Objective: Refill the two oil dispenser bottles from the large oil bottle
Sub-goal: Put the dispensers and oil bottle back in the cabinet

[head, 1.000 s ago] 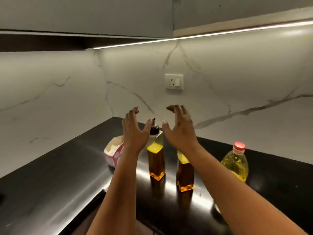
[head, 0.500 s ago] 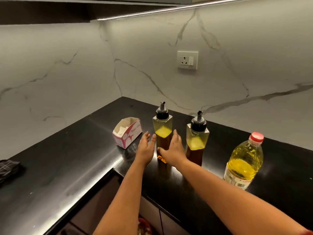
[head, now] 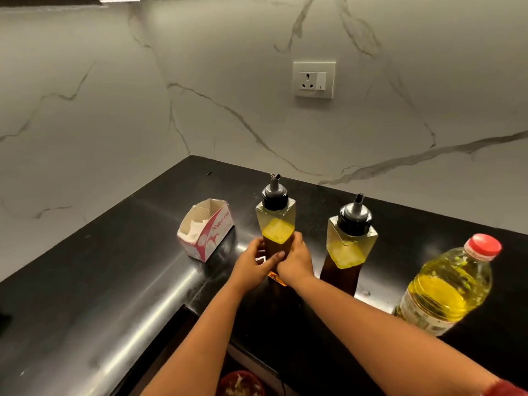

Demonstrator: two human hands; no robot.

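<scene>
Two square clear dispenser bottles with black spout caps stand upright on the black counter [head: 85, 281], each partly filled with oil. My left hand [head: 253, 264] and my right hand [head: 294, 260] both grip the lower body of the left dispenser bottle [head: 275, 221] from either side. The right dispenser bottle [head: 350, 244] stands untouched just beside my right wrist. A large plastic oil bottle [head: 448, 284] with a red cap stands at the right, about half full of yellow oil.
A white and pink open cardboard box [head: 204, 230] sits left of the bottles. Marble walls meet in a corner behind, with a wall socket [head: 313, 80] above. The counter edge drops off near my forearms, and a red bowl [head: 241, 384] shows below it.
My hands dropped from raised in the air to the counter and closed around the left dispenser bottle. The camera tilted down and moved closer.
</scene>
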